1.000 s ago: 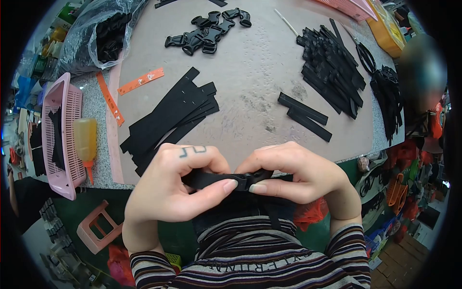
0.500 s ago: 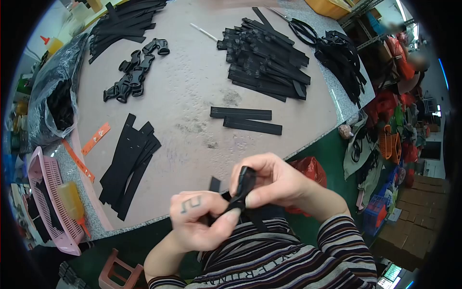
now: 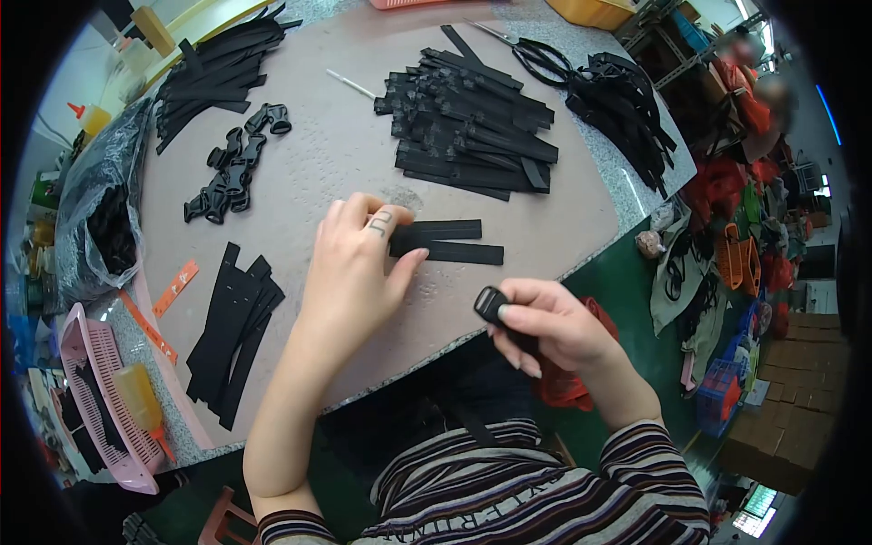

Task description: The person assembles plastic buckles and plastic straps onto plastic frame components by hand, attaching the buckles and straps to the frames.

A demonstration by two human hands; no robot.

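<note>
My right hand (image 3: 559, 322) is closed on a black plastic buckle (image 3: 490, 304), held in front of my body past the table's near edge. Dark webbing below the buckle is mostly covered by the fingers. Over the table, my left hand (image 3: 354, 259) reaches forward with thumb and fingers apart. It spans the left ends of two short black webbing strips, the upper strip (image 3: 450, 229) and the lower strip (image 3: 463, 253), which lie side by side. The hand hides those left ends.
A pile of black strips (image 3: 472, 123) lies beyond them, with scissors (image 3: 536, 59) behind. Several loose buckles (image 3: 232, 173) sit left. Nearer lie flat black strips (image 3: 232, 327), orange strips (image 3: 175, 288) and a pink basket (image 3: 77, 331). A plastic bag (image 3: 86, 173) stands at the left edge.
My hands were together on the black buckle and webbing. They have separated: the left moved forward to the two strips, while the right kept the buckle and shifted right.
</note>
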